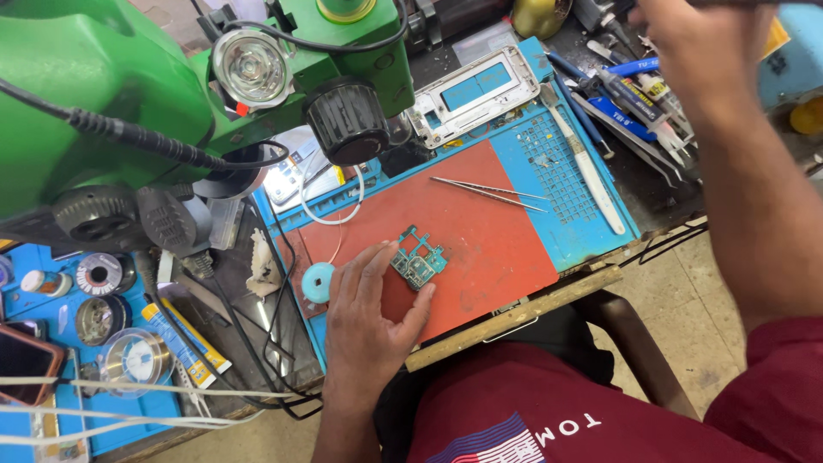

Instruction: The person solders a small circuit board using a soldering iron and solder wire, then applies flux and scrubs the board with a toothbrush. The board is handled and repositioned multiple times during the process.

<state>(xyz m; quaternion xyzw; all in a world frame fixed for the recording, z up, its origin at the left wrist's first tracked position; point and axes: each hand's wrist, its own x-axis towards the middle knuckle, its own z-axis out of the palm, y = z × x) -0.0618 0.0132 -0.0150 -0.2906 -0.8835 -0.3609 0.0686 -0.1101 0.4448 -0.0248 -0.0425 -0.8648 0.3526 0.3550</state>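
Your left hand [364, 321] lies flat on the red silicone work mat [480, 249] on the bench, fingers spread loose and holding nothing, with the fingertips [387, 255] resting against the small teal printed circuit board [418, 261]. That board sits flat near the middle of the mat's near half, steadied but not lifted. Just beside your index finger is a round pale-blue disc [318, 281], at the mat's left edge. Your right hand [699, 43] is up at the far right, over the clutter of blue-handled tools and adhesive tubes [634, 86]; its fingers run out of frame, so I cannot tell whether it is closed on anything. A pair of thin steel tweezers [489, 191] lies on the mat beyond the board, untouched, and a white-handled spatula [591, 176] rests on the blue gridded mat [557, 171]. This looks like the pinning-down stage: board held in place while a tool is fetched. The next move calls for a light press, keeping the board from sliding.
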